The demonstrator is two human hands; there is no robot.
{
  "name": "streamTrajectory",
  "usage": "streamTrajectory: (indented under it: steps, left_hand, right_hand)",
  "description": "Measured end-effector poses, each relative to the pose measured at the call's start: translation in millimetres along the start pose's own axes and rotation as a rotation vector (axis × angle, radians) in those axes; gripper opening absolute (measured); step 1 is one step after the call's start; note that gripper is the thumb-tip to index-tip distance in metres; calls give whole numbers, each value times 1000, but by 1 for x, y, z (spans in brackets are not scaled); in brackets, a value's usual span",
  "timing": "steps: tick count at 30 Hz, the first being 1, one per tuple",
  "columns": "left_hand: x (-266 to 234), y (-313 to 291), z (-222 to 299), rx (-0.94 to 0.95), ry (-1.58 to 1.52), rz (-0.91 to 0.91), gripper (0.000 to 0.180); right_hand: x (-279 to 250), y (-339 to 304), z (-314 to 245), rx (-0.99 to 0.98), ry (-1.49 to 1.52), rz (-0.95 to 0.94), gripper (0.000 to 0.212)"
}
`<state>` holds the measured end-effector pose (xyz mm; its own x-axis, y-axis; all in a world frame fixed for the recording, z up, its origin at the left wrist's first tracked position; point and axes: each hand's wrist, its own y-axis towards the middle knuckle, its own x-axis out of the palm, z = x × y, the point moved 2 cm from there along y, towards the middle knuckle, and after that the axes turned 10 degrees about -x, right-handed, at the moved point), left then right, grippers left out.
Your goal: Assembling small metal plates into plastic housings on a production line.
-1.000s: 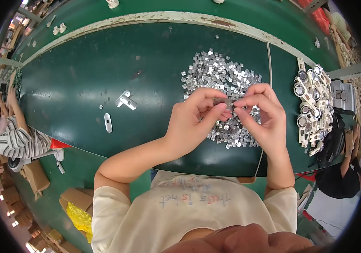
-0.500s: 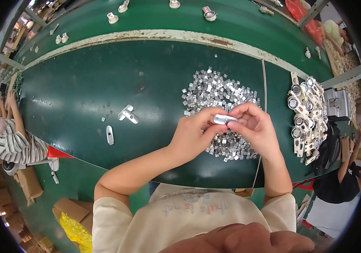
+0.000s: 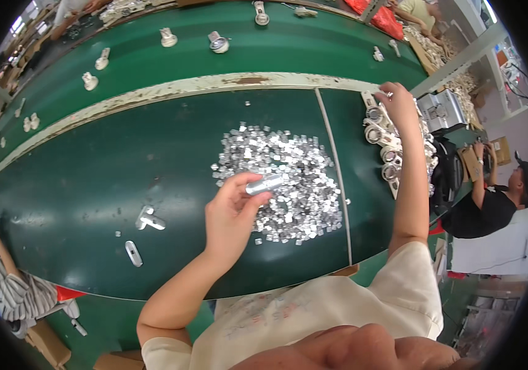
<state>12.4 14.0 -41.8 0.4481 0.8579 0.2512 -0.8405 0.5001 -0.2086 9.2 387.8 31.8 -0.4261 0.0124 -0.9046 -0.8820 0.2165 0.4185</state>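
My left hand [image 3: 225, 219] pinches a silver oblong metal cover [image 3: 265, 184] between thumb and fingers, above the near-left part of a heap of small silver cubes [image 3: 294, 206]. My right hand [image 3: 399, 106] is stretched out to the far end of a pile of cream-coloured parts with round metal rings [image 3: 390, 157]. Its fingers are bent together, with a small whitish bit at the fingertips that I cannot make out. My right forearm hides part of that pile.
On the green table at left lie one silver cover [image 3: 133, 253], two crossed ones [image 3: 149, 219] and a loose cube [image 3: 118, 234]. Beyond a pale ledge [image 3: 245, 81], cream parts [image 3: 219, 43] lie on a green belt. A metal box [image 3: 441, 112] stands right. Co-workers sit at both sides.
My right hand has let go of the silver cover and moved right and away to the pile of cream parts. The cover stays in my left hand. The whole view has turned rightward.
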Motion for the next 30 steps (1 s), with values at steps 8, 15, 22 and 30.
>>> streamTrajectory:
  steps: [8,15,22,30]
  left_hand:
    - [2,2,11,2,-25,-61,25]
    - [2,-2,11,-8,-11,-69,27]
    - [1,-2,16,4,-39,-104,23]
    - [0,-1,15,-49,-29,-115,24]
  right_hand:
    - [22,3,20,274,-136,-495,59]
    - [40,-9,10,-38,31,-134,35]
    - [14,-24,-6,3,118,-10,26]
    - [-41,-35,-27,163,229,-9,32]
